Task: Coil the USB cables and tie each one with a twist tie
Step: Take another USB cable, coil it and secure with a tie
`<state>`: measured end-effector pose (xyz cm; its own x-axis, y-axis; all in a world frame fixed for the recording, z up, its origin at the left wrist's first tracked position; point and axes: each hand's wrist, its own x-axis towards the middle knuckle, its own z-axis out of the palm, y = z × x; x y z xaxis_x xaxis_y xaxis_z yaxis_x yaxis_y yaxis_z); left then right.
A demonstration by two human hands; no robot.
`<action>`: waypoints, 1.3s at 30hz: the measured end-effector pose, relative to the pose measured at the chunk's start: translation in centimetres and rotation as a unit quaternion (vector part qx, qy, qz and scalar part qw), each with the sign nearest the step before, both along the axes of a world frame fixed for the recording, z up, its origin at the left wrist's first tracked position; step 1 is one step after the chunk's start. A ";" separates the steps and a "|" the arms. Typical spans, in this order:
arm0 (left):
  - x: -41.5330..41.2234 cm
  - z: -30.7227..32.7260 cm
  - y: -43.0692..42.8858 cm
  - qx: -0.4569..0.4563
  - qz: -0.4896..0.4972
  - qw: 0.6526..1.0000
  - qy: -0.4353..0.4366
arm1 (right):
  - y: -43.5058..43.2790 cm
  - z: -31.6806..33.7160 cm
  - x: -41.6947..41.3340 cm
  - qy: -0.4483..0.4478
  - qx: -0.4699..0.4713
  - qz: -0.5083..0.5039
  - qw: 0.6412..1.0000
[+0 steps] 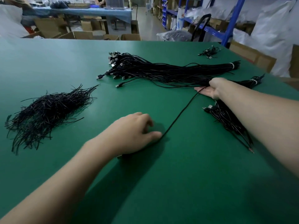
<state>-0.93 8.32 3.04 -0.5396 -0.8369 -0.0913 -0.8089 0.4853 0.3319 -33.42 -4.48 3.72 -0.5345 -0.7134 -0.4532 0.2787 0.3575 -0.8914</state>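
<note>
One black USB cable (181, 113) runs taut across the green table (145, 183) between my two hands. My left hand (131, 135) grips its near end, fingers curled, with the plug poking out under the palm. My right hand (210, 89) holds the far part of this cable at the edge of a big bundle of black USB cables (161, 70); its fingers are mostly hidden. A heap of black twist ties (47, 112) lies at the left.
A second bundle of cables (229, 122) lies under my right forearm. A few coiled cables (209, 52) sit at the far right corner. Cardboard boxes, blue shelving and white bags stand beyond the table's far and right edges.
</note>
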 end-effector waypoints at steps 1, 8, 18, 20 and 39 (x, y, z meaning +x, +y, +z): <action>-1.9 -0.6 -0.1 -0.038 0.018 0.999 -0.013 | 0.1 0.3 -0.1 0.004 0.008 0.019 1.000; -9.2 -2.8 -3.1 -0.200 0.061 0.977 -0.045 | 1.6 2.1 -2.0 0.515 0.154 0.134 0.833; -6.8 -1.0 -5.1 -0.059 0.065 0.996 0.033 | 2.2 -0.1 -0.4 0.574 0.278 0.268 0.722; -6.1 -0.3 -4.9 -0.030 0.059 0.997 0.042 | 2.2 0.2 -0.8 0.582 0.282 0.291 0.705; 2.6 5.9 -4.7 0.212 0.049 0.842 0.495 | 6.3 4.0 4.4 0.653 -0.004 0.215 0.726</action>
<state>1.67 3.64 8.91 -0.4576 -0.8871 0.0606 -0.0644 0.1011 0.9928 -29.06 1.78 7.71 -0.2322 -0.9411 0.2456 -0.9420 0.1548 -0.2977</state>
